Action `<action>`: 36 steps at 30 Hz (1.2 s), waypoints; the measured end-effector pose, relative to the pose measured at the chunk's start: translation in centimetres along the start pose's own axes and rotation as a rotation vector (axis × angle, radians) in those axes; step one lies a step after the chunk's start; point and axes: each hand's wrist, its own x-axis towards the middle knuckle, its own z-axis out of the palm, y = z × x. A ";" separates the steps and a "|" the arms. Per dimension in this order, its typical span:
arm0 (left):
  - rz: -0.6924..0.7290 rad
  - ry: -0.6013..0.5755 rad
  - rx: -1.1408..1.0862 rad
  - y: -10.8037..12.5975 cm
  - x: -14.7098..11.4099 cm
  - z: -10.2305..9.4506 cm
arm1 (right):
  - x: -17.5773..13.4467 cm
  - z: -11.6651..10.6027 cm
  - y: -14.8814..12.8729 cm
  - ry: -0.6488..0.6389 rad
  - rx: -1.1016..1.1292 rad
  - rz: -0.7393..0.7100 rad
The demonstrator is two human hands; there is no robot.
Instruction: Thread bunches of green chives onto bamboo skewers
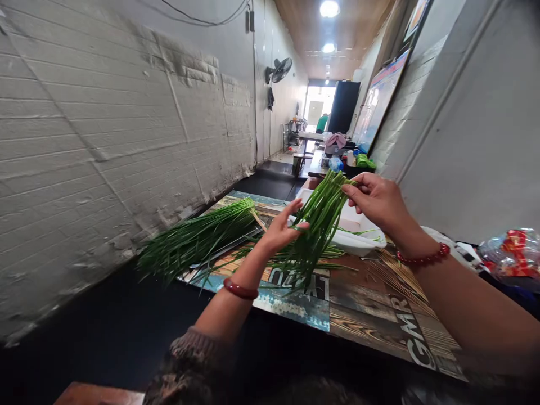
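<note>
A bunch of green garlic chives (323, 216) hangs over the table, pale stem ends up and leaves drooping down. My right hand (375, 199) pinches it near the stem ends with thumb and fingers. At the bunch's left side is my left hand (280, 229), open, thumb and fingers apart; whether it touches the leaves I cannot tell. A bigger pile of chives (202, 239) lies at the table's left. Loose chives (274, 256) are spread beneath the held bunch. Behind it stands a white plastic tub (358, 242) with a few green stalks in it.
The wood-print table (358, 304) carries thin, straw-like strands (400, 273) at right. Red-and-clear plastic packaging (512, 253) sits at far right. A white brick-pattern wall (118, 124) runs along the left. Farther back are more tables, a wall fan (279, 70) and a person in green (322, 122).
</note>
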 end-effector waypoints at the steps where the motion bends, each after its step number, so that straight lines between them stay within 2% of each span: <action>1: 0.034 -0.050 -0.022 0.4 0.1 0.9 | -0.2 0.2 -0.3 -0.001 0.003 -0.005; 4: 0.052 -0.076 -0.004 0.4 0.2 2.7 | -0.7 0.1 -1.3 0.012 0.021 -0.012; 7: -0.090 -0.073 0.001 -0.4 -0.1 2.9 | -1.2 -0.4 -1.8 0.061 0.071 -0.027; 9: -0.165 -0.097 -0.026 -0.6 -0.3 2.4 | -1.4 -0.6 -1.6 0.099 0.120 -0.021; 13: -0.167 -0.179 -0.192 0.2 -0.7 1.3 | -1.7 -0.2 -0.3 0.147 0.228 0.024; 15: -0.220 -0.237 -0.226 0.9 -0.7 1.0 | -1.8 0.1 0.3 0.168 0.275 0.061; 18: -0.284 -0.259 -0.162 2.0 -0.7 0.6 | -1.8 0.4 0.7 0.166 0.312 0.127; 20: -0.304 -0.223 -0.092 2.8 -0.5 -0.2 | -2.1 0.5 1.1 0.140 0.356 0.179; 24: -0.290 -0.274 0.085 3.4 0.3 -2.0 | -4.8 1.1 3.6 0.076 0.537 0.352; 26: -0.315 -0.392 0.207 2.2 0.4 -2.2 | -7.3 1.8 5.7 0.014 0.602 0.470; 29: -0.407 -0.569 0.361 -1.3 -0.1 -1.2 | -11.9 3.3 8.9 -0.041 0.668 0.673; 31: -0.468 -0.594 0.465 -4.0 -0.8 0.0 | -14.9 4.1 10.6 -0.049 0.707 0.798; 33: -0.494 -0.678 0.526 -6.3 -1.4 1.3 | -17.4 4.7 11.9 -0.034 0.737 0.882; 36: -0.453 -0.762 0.589 -8.1 -1.7 2.9 | -19.5 5.0 13.7 -0.003 0.747 0.929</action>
